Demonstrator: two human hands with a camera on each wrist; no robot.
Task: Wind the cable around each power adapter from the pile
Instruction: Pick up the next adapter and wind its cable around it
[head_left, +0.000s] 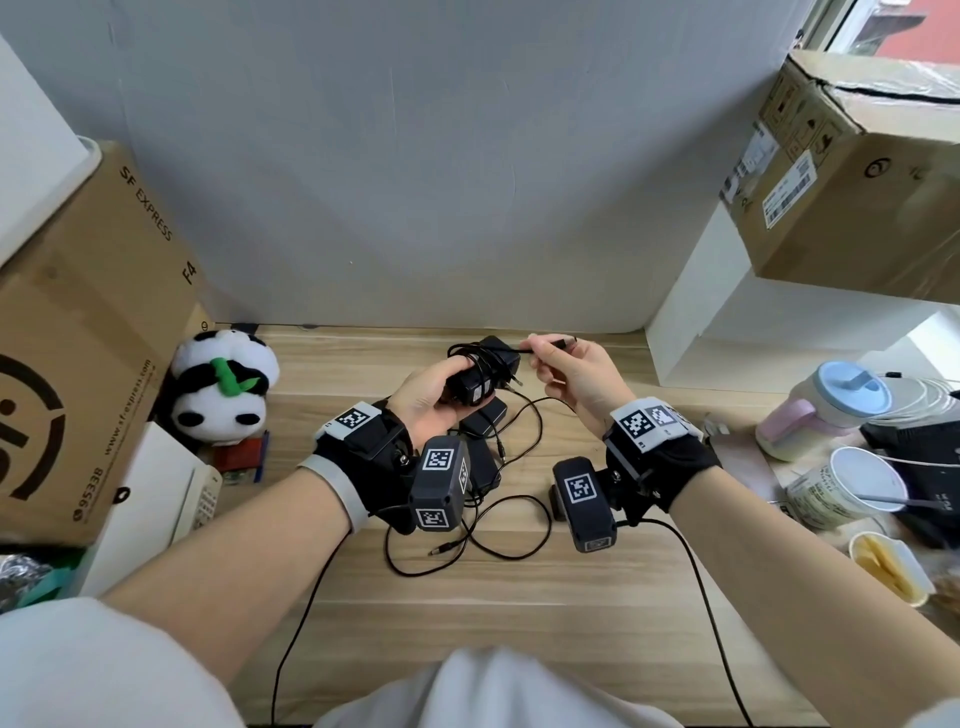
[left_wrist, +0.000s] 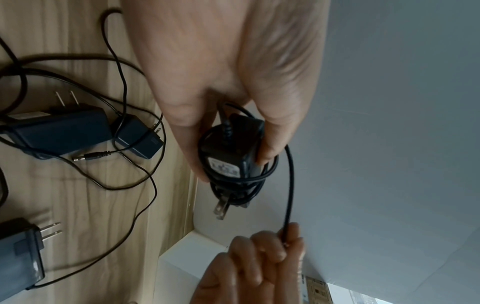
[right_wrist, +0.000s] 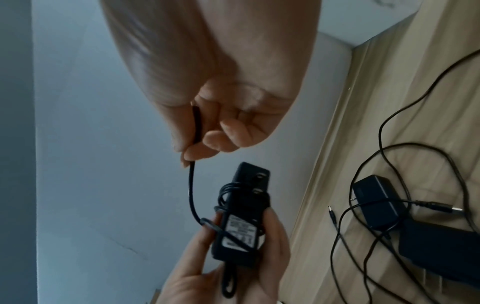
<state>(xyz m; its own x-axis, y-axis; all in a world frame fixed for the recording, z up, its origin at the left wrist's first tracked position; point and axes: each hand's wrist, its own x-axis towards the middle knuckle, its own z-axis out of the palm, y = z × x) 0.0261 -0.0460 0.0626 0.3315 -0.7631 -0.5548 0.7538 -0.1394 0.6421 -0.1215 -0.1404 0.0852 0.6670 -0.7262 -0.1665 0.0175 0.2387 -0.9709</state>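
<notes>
We held one power adapter (head_left: 480, 376) in the air above the far middle of the desk (head_left: 519, 613); our left hand (head_left: 423, 397) gripped its black body, thumb on one side and fingers curled round the other, with the label facing the right wrist camera and the two flat prongs pointing away from the palm; several turns of its cable (left_wrist: 288, 185) already lay wound round the body; the last free stretch ran from those turns across to our right hand (head_left: 576, 376), which pinched it between thumb and curled fingers close to its end, the plug tip sticking out past the fingers in the head view; the two hands were near each other but apart.

Below the hands, towards the middle of the desk, the pile (left_wrist: 78, 131) of other adapters lay unwound; we counted at least three black bodies in the left wrist view, their thin cables looping loosely over each other and across the wood; one barrel plug (left_wrist: 91, 156) lay just beside two of them.

A toy panda (head_left: 221, 387) sat at the far left edge of the desk against a cardboard box (head_left: 88, 332); cups (head_left: 852, 488) stood along the right edge.
</notes>
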